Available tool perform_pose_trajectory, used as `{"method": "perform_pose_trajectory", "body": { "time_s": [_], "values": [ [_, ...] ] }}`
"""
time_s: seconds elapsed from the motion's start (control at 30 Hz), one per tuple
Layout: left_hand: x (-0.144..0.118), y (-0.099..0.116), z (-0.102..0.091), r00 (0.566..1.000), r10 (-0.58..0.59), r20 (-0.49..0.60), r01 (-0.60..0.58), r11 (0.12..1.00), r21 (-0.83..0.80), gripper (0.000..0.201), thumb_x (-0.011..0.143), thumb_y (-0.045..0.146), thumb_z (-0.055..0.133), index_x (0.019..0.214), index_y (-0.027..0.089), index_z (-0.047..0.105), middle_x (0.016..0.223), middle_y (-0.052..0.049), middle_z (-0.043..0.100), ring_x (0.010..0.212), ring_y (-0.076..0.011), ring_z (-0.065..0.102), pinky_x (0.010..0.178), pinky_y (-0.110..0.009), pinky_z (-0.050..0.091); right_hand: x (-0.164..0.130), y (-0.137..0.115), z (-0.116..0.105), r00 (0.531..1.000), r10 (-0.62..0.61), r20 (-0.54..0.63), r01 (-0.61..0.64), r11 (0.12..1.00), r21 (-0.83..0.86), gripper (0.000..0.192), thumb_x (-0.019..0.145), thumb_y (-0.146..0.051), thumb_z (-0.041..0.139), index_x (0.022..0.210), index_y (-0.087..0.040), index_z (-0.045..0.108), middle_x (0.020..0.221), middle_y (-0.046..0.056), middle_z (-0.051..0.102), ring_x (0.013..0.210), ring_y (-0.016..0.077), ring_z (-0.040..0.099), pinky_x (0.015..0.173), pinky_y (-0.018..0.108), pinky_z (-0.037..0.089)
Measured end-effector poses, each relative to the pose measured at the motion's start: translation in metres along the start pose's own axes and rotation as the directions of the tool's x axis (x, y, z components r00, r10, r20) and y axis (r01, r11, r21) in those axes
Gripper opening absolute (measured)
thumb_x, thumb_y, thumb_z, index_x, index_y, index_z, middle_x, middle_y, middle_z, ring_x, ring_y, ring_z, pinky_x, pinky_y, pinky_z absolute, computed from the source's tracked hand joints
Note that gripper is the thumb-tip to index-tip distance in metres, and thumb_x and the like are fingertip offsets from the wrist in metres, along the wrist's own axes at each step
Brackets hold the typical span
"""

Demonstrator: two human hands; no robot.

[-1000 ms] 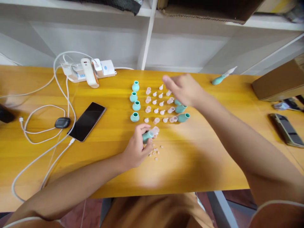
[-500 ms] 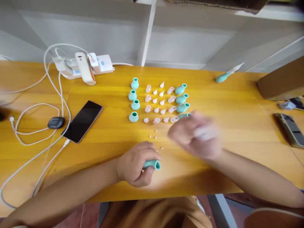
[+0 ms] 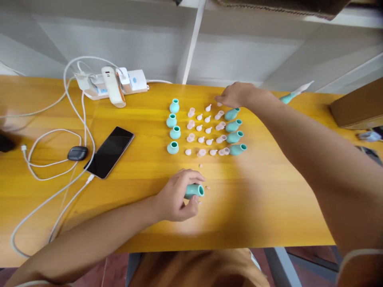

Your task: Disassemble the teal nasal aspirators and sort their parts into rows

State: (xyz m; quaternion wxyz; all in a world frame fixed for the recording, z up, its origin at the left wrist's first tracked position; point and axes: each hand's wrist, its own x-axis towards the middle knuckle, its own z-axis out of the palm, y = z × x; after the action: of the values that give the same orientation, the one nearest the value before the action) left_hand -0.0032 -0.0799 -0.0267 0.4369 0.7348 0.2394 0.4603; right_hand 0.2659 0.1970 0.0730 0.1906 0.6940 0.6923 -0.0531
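Observation:
My left hand (image 3: 177, 196) is closed round a teal rubber bulb (image 3: 195, 191), whose open mouth points right. At the back of the right-hand rows, my right hand (image 3: 239, 95) pinches a small pale translucent piece (image 3: 220, 104) low over the table; the fingers partly hide it. Several teal bulbs (image 3: 235, 137) lie in a column just in front of that hand. To their left are clear pinkish cups (image 3: 221, 139) and small pale teardrop-shaped pieces (image 3: 209, 142). Another column of teal bulbs (image 3: 175, 132) stands upright at the left. Tiny pale bits (image 3: 207, 187) lie beside my left hand.
A black phone (image 3: 110, 153) on a white cable, a black earbud case (image 3: 77, 153) and a power strip (image 3: 98, 93) with chargers occupy the left side. A teal-handled tool with a pale tip (image 3: 287, 98) lies at the back right, near a cardboard box (image 3: 357, 101).
My right hand has swung forward from the right middle to the back of the rows. My left hand, still round the teal bulb, has moved slightly forward. The view has shifted slightly.

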Motion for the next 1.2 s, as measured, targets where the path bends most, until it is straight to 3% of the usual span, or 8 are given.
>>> {"method": "perform_pose_trajectory", "body": {
  "time_s": [0.27, 0.4, 0.5, 0.7, 0.87, 1.0, 1.13, 1.2],
  "values": [
    [0.0, 0.003, -0.002, 0.989, -0.129, 0.072, 0.136, 0.985, -0.106, 0.044, 0.099, 0.019, 0.057, 0.14, 0.023, 0.043, 0.109, -0.007, 0.066, 0.088, -0.0204, 0.075, 0.084, -0.036, 0.066, -0.007, -0.001, -0.004, 0.998, 0.036, -0.042, -0.037, 0.999, -0.02, 0.072, 0.111, -0.067, 0.035, 0.106, -0.006, 0.071, 0.114, 0.024, 0.069, 0.099, 0.022, 0.055, 0.082, 0.037, 0.033],
    [0.001, 0.0, -0.002, 0.994, -0.109, 0.013, 0.11, 0.992, -0.056, 0.05, 0.099, 0.021, 0.06, 0.145, 0.024, 0.039, 0.12, -0.011, 0.062, 0.099, -0.0232, 0.069, 0.093, -0.043, 0.062, -0.068, -0.008, -0.011, 0.915, 0.071, -0.397, -0.038, 0.995, 0.09, 0.072, 0.116, -0.061, 0.019, 0.086, -0.013, 0.064, 0.093, 0.02, 0.069, 0.088, 0.0221, 0.055, 0.074, 0.037, 0.027],
    [0.003, -0.001, 0.001, 0.994, -0.101, -0.044, 0.098, 0.993, -0.065, 0.056, 0.094, 0.018, 0.063, 0.143, 0.024, 0.038, 0.125, -0.012, 0.054, 0.098, -0.0225, 0.063, 0.093, -0.045, 0.06, -0.14, -0.027, 0.007, 0.851, -0.09, -0.518, 0.196, 0.968, 0.154, 0.06, 0.113, -0.055, 0.025, 0.071, -0.02, 0.05, 0.072, 0.011, 0.062, 0.067, 0.0197, 0.047, 0.066, 0.037, 0.023],
    [0.007, -0.004, 0.008, 0.997, -0.006, -0.072, -0.001, 0.996, -0.091, 0.072, 0.079, 0.007, 0.067, 0.139, 0.029, 0.034, 0.134, -0.013, 0.043, 0.118, -0.0274, 0.056, 0.098, -0.048, 0.058, -0.233, -0.06, 0.076, 0.706, -0.535, -0.465, 0.69, 0.668, 0.279, 0.058, 0.109, -0.069, 0.038, 0.081, -0.023, 0.06, 0.075, 0.007, 0.069, 0.058, 0.0193, 0.053, 0.06, 0.035, 0.03],
    [0.006, -0.005, 0.009, 0.996, 0.088, 0.007, -0.087, 0.994, -0.066, 0.085, 0.071, -0.001, 0.063, 0.141, 0.031, 0.028, 0.138, -0.014, 0.036, 0.126, -0.0296, 0.054, 0.091, -0.043, 0.06, -0.243, -0.073, 0.103, 0.707, -0.531, -0.468, 0.707, 0.539, 0.458, 0.048, 0.109, -0.064, 0.053, 0.092, -0.021, 0.064, 0.08, 0.004, 0.072, 0.063, 0.0172, 0.06, 0.06, 0.032, 0.037],
    [0.007, -0.004, 0.009, 0.99, 0.138, -0.006, -0.138, 0.985, -0.102, 0.088, 0.069, 0.003, 0.066, 0.144, 0.029, 0.028, 0.138, -0.014, 0.038, 0.127, -0.0299, 0.054, 0.099, -0.049, 0.059, -0.248, -0.068, 0.087, 0.726, -0.519, -0.45, 0.679, 0.436, 0.591, 0.048, 0.107, -0.055, 0.059, 0.072, -0.023, 0.057, 0.06, -0.002, 0.058, 0.05, 0.013, 0.047, 0.053, 0.03, 0.033],
    [0.009, -0.005, 0.011, 0.991, 0.105, -0.078, -0.114, 0.987, -0.115, 0.08, 0.07, 0.01, 0.072, 0.139, 0.029, 0.036, 0.135, -0.013, 0.043, 0.125, -0.0313, 0.054, 0.096, -0.049, 0.059, -0.217, -0.024, 0.035, 0.725, -0.227, -0.65, 0.604, 0.662, 0.443, 0.064, 0.103, -0.065, 0.058, 0.058, -0.022, 0.046, 0.049, 0.001, 0.04, 0.05, 0.0151, 0.037, 0.055, 0.033, 0.029],
    [0.01, -0.006, 0.011, 0.996, 0.056, -0.076, -0.067, 0.986, -0.151, 0.072, 0.074, 0.006, 0.07, 0.136, 0.028, 0.039, 0.132, -0.011, 0.044, 0.11, -0.0239, 0.059, 0.086, -0.04, 0.06, -0.175, 0.005, 0.008, 0.596, 0.029, -0.803, 0.348, 0.892, 0.29, 0.066, 0.101, -0.068, 0.055, 0.059, -0.021, 0.038, 0.053, 0.003, 0.039, 0.056, 0.0143, 0.034, 0.061, 0.036, 0.031]
  ]
}}
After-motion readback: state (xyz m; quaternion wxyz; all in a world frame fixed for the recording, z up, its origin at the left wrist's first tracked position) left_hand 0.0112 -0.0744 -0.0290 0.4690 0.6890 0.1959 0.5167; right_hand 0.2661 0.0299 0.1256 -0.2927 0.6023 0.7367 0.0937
